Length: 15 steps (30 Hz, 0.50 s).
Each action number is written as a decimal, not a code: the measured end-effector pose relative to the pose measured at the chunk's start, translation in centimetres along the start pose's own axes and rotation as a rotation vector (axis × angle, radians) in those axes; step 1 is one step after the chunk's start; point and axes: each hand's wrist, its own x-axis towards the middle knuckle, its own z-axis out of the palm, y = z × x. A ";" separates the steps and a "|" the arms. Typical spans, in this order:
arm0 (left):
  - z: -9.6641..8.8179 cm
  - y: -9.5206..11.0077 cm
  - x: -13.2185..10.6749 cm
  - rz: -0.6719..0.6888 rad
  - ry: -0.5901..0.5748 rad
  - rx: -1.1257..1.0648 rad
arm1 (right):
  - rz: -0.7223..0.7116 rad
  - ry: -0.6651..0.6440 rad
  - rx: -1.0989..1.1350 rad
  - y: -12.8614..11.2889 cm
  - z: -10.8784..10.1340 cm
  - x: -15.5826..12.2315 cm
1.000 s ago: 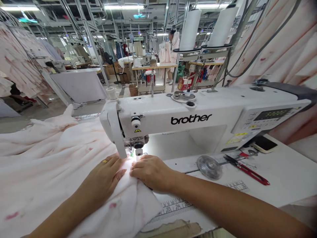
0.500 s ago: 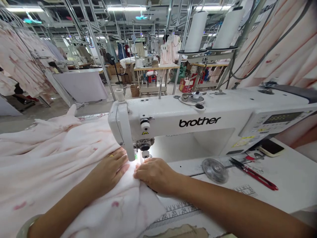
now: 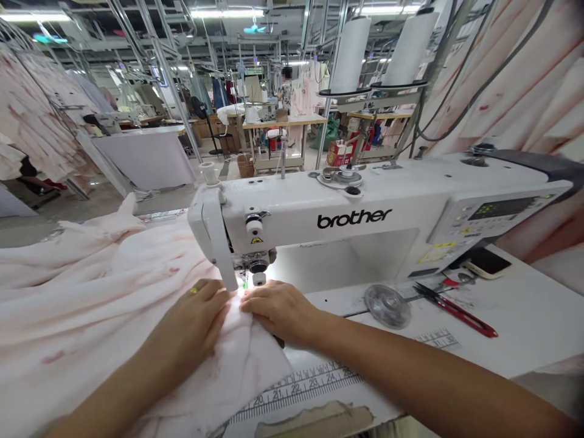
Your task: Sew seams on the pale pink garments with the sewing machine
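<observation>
Pale pink fabric (image 3: 150, 267) with small darker pink spots lies in folds across the left of the table and under the needle area of a white Brother sewing machine (image 3: 292, 213). My left hand (image 3: 205, 310), with a yellow ring, grips the fabric just left of the presser foot, fingers bent and thumb drawn in. Close by on the right, my right hand (image 3: 278, 310) is closed on the fabric edge, its fingertips beside the foot. The machine's lamp lights the cloth between my hands. The needle tip is hidden in glare.
On the table right of my hands are a clear round disc (image 3: 387, 306), red-handled thread snips (image 3: 460, 313) and a phone (image 3: 488, 263). A printed ruler (image 3: 301, 389) runs along the front, near a beige scrap (image 3: 314, 421). Two thread cones (image 3: 350, 55) stand behind the machine.
The view has shifted slightly, so the machine sits further left. My left hand has moved forward to the foot, with its fingers more bent. The fabric's front corner has drawn back toward the needle.
</observation>
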 end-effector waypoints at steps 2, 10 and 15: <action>0.6 2.1 -1.4 -0.033 0.023 -0.073 | 0.031 0.027 0.011 -0.2 -0.2 -0.1; 2.2 -0.7 -2.7 0.047 0.120 -0.143 | 0.184 0.000 -0.062 -0.2 -0.5 0.1; -0.4 -2.6 -1.7 0.021 -0.078 -0.381 | 0.076 -0.062 -0.117 -0.3 -0.7 0.3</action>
